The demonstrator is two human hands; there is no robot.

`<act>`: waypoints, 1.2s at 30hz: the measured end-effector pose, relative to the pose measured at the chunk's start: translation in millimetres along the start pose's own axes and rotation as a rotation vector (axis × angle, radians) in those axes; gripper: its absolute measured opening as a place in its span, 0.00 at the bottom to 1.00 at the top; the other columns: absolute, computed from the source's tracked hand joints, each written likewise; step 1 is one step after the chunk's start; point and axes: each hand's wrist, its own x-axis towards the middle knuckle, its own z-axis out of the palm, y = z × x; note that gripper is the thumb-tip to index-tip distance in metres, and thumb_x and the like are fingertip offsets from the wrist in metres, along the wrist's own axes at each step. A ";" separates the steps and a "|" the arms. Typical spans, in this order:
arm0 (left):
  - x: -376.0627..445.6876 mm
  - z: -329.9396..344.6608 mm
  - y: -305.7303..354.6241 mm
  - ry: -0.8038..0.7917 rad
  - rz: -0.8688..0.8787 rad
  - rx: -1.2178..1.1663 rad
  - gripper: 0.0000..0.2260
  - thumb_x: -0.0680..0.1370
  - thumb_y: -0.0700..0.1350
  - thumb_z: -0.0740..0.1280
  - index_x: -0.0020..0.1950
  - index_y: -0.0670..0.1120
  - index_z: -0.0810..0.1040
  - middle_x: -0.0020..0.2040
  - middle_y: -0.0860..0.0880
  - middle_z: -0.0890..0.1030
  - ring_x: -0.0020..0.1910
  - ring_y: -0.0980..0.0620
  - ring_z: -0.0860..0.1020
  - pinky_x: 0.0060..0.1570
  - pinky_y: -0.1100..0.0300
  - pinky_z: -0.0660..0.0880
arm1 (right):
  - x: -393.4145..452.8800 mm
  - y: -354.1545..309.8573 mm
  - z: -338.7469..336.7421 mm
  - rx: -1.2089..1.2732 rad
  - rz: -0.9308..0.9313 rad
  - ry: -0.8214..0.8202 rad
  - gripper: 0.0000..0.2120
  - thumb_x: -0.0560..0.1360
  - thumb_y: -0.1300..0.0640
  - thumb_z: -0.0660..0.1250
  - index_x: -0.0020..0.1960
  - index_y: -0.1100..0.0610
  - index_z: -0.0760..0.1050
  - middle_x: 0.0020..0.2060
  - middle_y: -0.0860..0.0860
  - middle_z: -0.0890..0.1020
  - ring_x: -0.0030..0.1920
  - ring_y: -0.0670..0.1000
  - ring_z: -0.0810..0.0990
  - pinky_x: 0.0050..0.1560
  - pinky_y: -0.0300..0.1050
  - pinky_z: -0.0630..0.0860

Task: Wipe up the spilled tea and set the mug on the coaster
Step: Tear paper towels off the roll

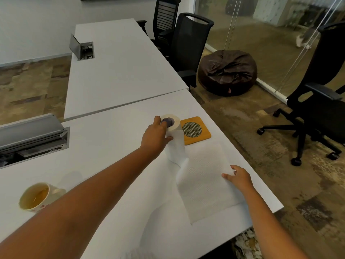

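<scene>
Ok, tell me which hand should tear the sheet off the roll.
Right, probably. The right hand already rests on the far edge of the pulled-out sheet, while the left hand holds the roll upright beside the coaster, steadying it.

place: office meeting room | evidence: long white rectangular tables (119, 71) with flip-up metal cable boxes (85, 50) | 3 black mesh swivel chairs (188, 47) | glass partition wall (261, 34) | brown leather beanbag (226, 72) | patterned carpet tiles (270, 146)
</scene>
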 end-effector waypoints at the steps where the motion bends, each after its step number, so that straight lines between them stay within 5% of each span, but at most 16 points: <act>1: 0.2 0.0 0.1 0.004 -0.008 0.001 0.24 0.73 0.49 0.70 0.67 0.47 0.69 0.60 0.43 0.69 0.50 0.41 0.77 0.50 0.52 0.76 | -0.3 1.2 -0.2 0.014 0.004 0.012 0.31 0.70 0.52 0.73 0.68 0.61 0.67 0.65 0.61 0.73 0.64 0.60 0.72 0.61 0.51 0.71; 14: 1.8 -2.0 -1.6 0.035 -0.137 0.002 0.23 0.73 0.53 0.69 0.63 0.43 0.72 0.59 0.43 0.68 0.46 0.40 0.78 0.47 0.51 0.77 | -1.5 9.2 2.1 0.000 -0.008 0.140 0.24 0.73 0.55 0.70 0.66 0.59 0.69 0.63 0.60 0.76 0.62 0.62 0.74 0.58 0.55 0.73; 20: 2.9 -3.5 -0.7 0.030 -0.156 0.002 0.22 0.73 0.53 0.69 0.63 0.44 0.72 0.60 0.44 0.67 0.47 0.41 0.78 0.47 0.53 0.77 | 2.6 0.3 12.3 -0.004 0.071 -0.011 0.37 0.69 0.48 0.73 0.71 0.54 0.59 0.68 0.59 0.70 0.66 0.61 0.70 0.62 0.55 0.70; 36: 10.3 -6.8 -0.3 0.005 -0.199 0.034 0.21 0.74 0.54 0.67 0.62 0.45 0.72 0.62 0.43 0.66 0.45 0.40 0.78 0.45 0.52 0.76 | -8.8 30.8 10.4 0.071 0.081 0.161 0.19 0.73 0.59 0.70 0.61 0.64 0.72 0.60 0.62 0.77 0.60 0.63 0.75 0.58 0.51 0.72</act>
